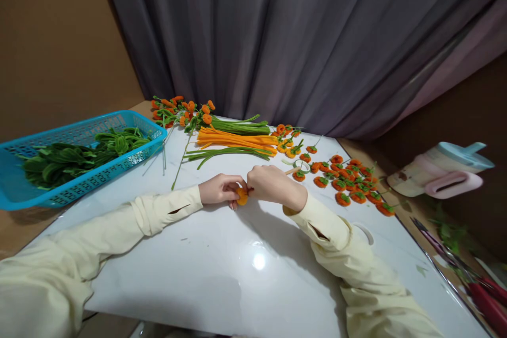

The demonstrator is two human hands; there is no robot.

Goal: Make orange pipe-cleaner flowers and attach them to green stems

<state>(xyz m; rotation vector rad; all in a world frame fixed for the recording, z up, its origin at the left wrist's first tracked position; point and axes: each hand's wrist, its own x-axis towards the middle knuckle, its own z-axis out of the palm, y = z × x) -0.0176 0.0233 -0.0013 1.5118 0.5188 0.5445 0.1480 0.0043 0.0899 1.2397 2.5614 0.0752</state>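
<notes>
Near the middle of the white table, my left hand (222,189) pinches a small yellow-orange fuzzy ball (241,196) between thumb and fingers. My right hand (273,185) is closed right beside it, its fingertips at the ball's upper right edge; a thin beige stick (293,170) pokes out behind its knuckles. Just beyond the hands lie orange fuzzy stems (237,138), with green stems (233,152) on their near side and more green stems (245,127) on their far side.
A blue basket (114,166) of green leaves stands at the left. Orange flower heads (344,185) spread across the right, and more orange flowers (190,111) lie at the back left. A lidded cup (431,169) and red-handled pliers (487,301) are at the far right.
</notes>
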